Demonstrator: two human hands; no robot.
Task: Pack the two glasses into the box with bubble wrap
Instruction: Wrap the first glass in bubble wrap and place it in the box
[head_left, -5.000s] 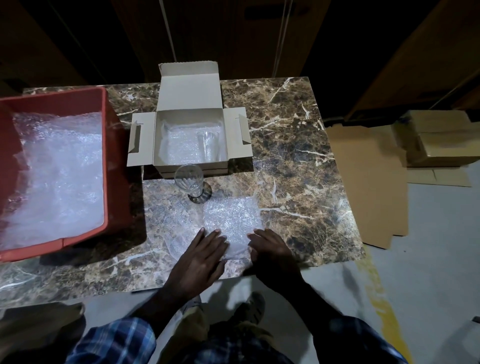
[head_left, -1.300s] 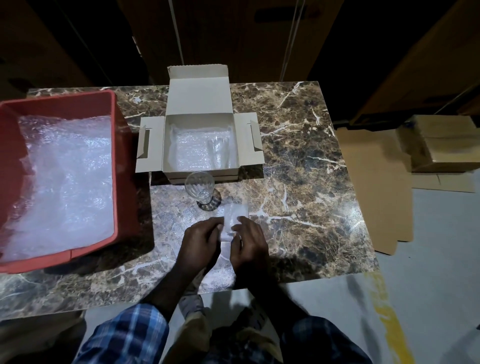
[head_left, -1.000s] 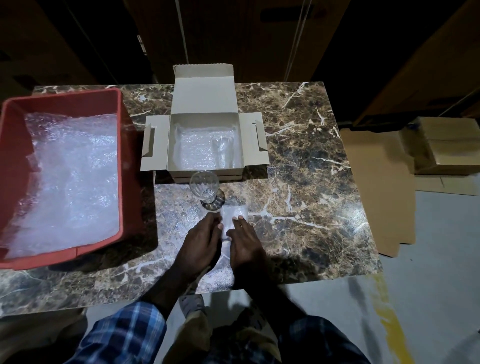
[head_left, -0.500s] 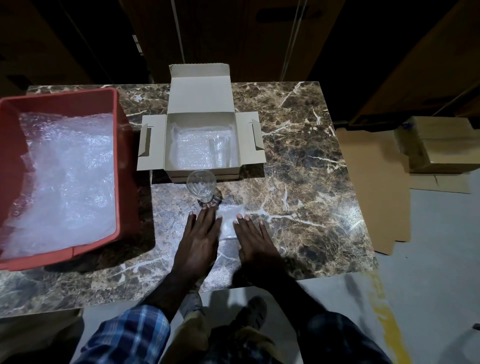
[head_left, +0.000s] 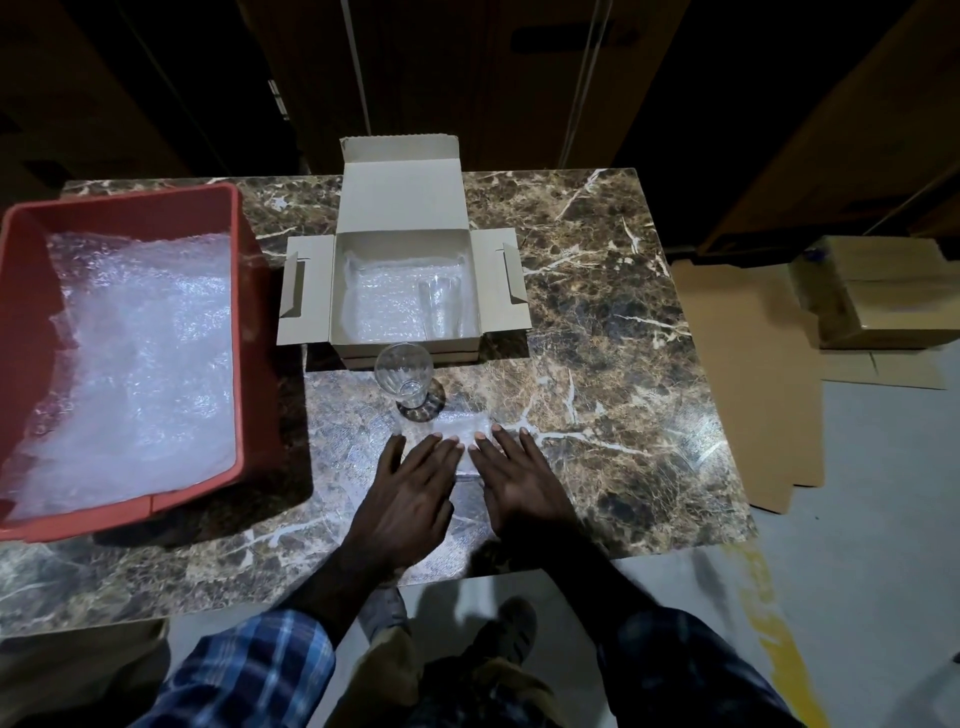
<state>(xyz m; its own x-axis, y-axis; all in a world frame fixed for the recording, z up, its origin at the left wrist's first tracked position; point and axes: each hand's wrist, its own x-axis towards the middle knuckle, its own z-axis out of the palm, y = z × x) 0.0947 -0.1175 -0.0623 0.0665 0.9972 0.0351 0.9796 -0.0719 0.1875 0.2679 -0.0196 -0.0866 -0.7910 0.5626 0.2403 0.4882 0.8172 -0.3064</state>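
Note:
An open cardboard box (head_left: 311, 291) stands at the table's far middle, lined with bubble wrap. One clear glass (head_left: 444, 304) lies inside it at the right. A second clear glass (head_left: 404, 374) stands upright on the table just in front of the box. A folded piece of bubble wrap (head_left: 462, 428) lies flat on the marble just in front of that glass. My left hand (head_left: 410, 488) and my right hand (head_left: 514, 478) lie side by side, fingers straight, pressing flat on the folded wrap. Most of the wrap is hidden under my palms.
A red plastic bin (head_left: 244, 364) full of bubble wrap sheets sits at the left of the marble table (head_left: 623, 364). Flattened cardboard (head_left: 743, 374) and a brown carton (head_left: 883, 291) lie on the floor to the right. The table's near edge runs just below my wrists.
Over the last second my hands went from pinching and folding the wrap to lying flat on it. The wrap is now folded small. The glasses and the box have not moved.

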